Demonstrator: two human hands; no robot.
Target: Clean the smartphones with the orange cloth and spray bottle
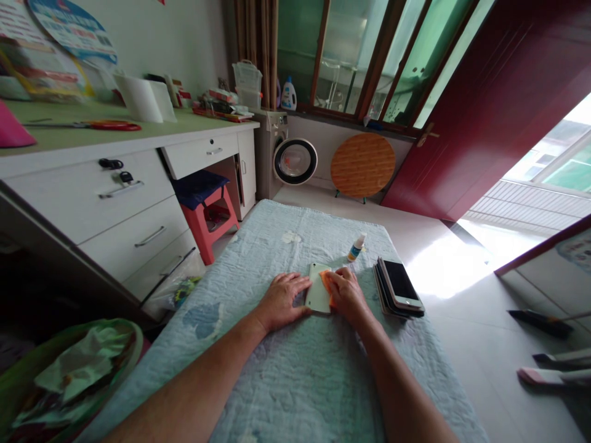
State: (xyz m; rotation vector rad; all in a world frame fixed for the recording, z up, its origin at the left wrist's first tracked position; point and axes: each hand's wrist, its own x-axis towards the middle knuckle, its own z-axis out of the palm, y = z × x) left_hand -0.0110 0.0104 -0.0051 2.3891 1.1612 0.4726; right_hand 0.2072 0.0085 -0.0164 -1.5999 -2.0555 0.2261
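Note:
A pale green phone lies flat on a light blue quilted cloth. My left hand rests flat beside it, fingers stretched out, touching its left edge. My right hand is closed on a small orange cloth and presses it onto the phone's right side. A small spray bottle lies just beyond the phone. To the right sits a stack of phones, the top one with a dark screen.
A white desk with drawers stands on the left, a pink stool beside it. A green bin with rubbish is at lower left. A washing machine, a round wooden board and a dark red door lie beyond.

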